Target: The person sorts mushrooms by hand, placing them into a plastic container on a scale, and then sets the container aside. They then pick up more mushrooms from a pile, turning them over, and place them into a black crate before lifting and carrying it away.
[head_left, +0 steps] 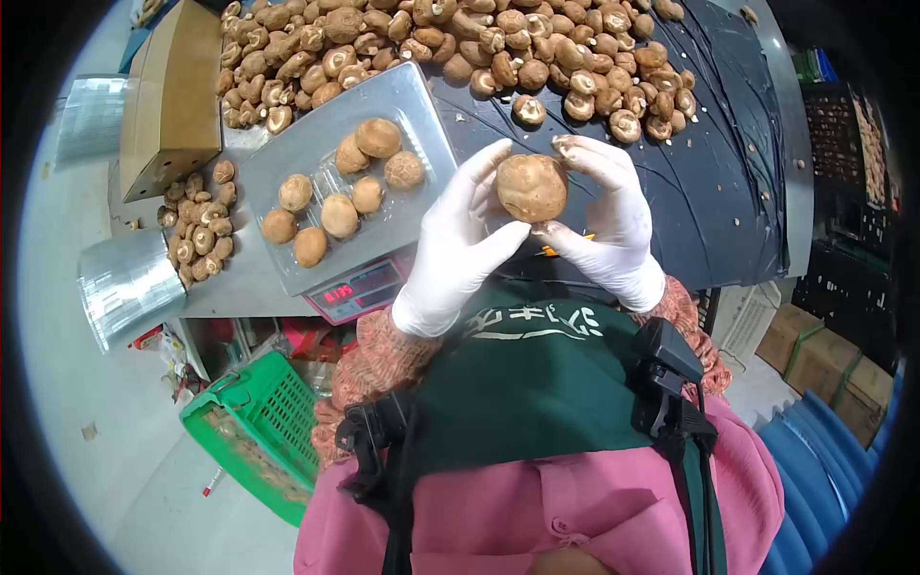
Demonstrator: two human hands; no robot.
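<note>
Between my two white-gloved hands is a large brown mushroom, cap facing up. My left hand has its fingers and thumb on the mushroom's left side. On the right side, my right hand touches the same mushroom with fingertips and thumb. To the left stands a metal scale with a lit red display. A clear plastic tray lies on the scale, with several mushrooms in and around it.
A big mushroom heap covers the back of the black-covered table. At the left are a cardboard box, a smaller mushroom pile and stacked clear trays. A green basket sits below the table.
</note>
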